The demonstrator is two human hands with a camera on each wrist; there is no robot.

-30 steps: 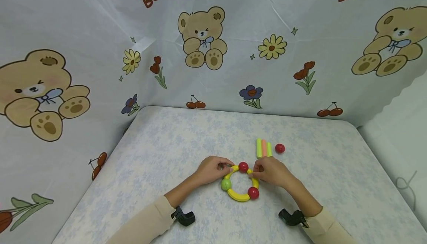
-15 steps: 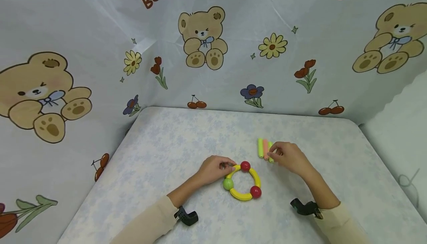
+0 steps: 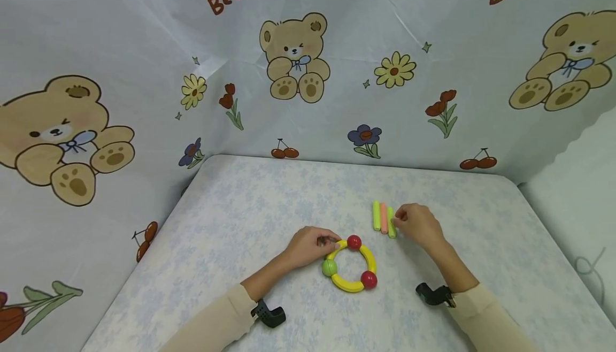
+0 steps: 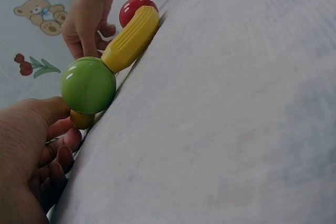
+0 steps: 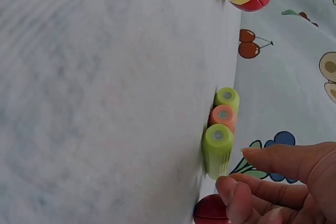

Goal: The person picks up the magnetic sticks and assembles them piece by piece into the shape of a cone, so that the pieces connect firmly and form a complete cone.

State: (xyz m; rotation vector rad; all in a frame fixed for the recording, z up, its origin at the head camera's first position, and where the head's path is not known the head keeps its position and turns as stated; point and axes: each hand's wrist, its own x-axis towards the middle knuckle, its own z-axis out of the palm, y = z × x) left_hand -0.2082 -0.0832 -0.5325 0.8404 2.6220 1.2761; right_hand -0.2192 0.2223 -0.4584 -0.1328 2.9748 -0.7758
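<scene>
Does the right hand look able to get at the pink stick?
Probably, from above: nothing seems to cover the pink stick, though a green stick lies between it and the right hand.

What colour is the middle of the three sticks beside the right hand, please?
The middle stick is salmon orange, seen best in the right wrist view.
</scene>
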